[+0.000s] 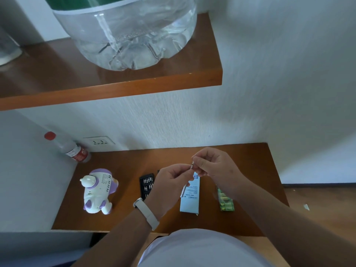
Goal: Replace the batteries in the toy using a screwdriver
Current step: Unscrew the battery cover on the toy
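Far left, a red-capped bottle (pixel 67 149) is leaned in the corner beside a wall socket (pixel 99 141), out of the working area. The toy (pixel 98 189) is laid down on the left of the bench (pixel 134 162), speaker holes up. It is untouched and well apart from both grips, and it cannot be told whether the battery cover faces up. Just right of it a black bit tray (pixel 146 185) is left open, near the left grip (pixel 169 182). That grip's fingers are curled round the thin screwdriver (pixel 184 190), which is held slanted above the bench. The driver's upper end is pinched by the right grip (pixel 213 166), thumb and fingertips closed on it. A bit is judged to be being seated there, though the bit is too small to be made out. Below the hands a pale blue box (pixel 189 201) is laid flat. To its right a green battery pack (pixel 225 201) is kept near for the swap, partly hidden by the right forearm. A shelf (pixel 115 89) carrying a big clear water jug (pixel 131 35) is fixed above, and the bench is not blocked by it. The toy's screws are judged not yet loosened.
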`<state>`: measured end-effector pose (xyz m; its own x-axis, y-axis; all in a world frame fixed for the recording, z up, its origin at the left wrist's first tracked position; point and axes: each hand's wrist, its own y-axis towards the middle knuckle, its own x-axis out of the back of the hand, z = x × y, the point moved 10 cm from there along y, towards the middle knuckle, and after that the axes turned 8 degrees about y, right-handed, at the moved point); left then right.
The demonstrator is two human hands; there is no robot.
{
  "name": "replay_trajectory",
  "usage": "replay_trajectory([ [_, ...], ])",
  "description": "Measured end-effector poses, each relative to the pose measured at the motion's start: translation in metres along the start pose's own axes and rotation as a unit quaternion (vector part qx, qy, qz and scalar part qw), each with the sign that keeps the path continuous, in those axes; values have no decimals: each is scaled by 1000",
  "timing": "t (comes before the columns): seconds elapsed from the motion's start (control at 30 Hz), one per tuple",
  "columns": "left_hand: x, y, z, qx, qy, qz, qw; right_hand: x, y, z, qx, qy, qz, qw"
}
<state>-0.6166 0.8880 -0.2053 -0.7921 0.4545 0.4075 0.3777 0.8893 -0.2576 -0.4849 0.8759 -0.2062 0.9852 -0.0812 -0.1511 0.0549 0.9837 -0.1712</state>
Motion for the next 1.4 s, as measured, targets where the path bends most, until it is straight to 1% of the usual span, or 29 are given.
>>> replay_trajectory([
  [0.2, 6, -4, 5, -5, 18, -20, 1000, -8, 1, -5, -1, -15, 17, 1000],
  [0.33, 6, -6, 12, 0, 35, -18, 999, -9, 2, -13, -14, -24, 25, 999],
  [0.5, 6, -9, 17, -20, 103, -28, 994, -13, 0, -24, -22, -56, 31, 998],
  [0.67, 9, -13, 21, -11, 110, -23, 994, -21, 0, -31, -33, -59, 43, 997],
  [0.73, 13, -16, 21, -10, 103, -27, 994, -28, -1, -33, -36, -60, 50, 996],
  [0.8, 24, -19, 23, 1, 95, -52, 994, -35, -2, -36, -41, -50, 53, 996],
  [0.9, 44, -24, 35, 37, 37, -101, 994, -49, -3, -44, -50, -70, 73, 994],
  [1.0, 62, -29, 49, 73, -24, -129, 989, -70, -5, -50, -64, -91, 106, 988],
  [1.13, 90, -36, 63, 82, -47, -176, 980, -101, -4, -55, -89, -91, 139, 982],
  [1.27, 113, -40, 81, 85, -64, -180, 978, -136, 2, -58, -100, -93, 160, 977],
  [1.4, 142, -49, 100, 81, -74, -180, 978, -175, 9, -55, -88, -119, 166, 975],
])
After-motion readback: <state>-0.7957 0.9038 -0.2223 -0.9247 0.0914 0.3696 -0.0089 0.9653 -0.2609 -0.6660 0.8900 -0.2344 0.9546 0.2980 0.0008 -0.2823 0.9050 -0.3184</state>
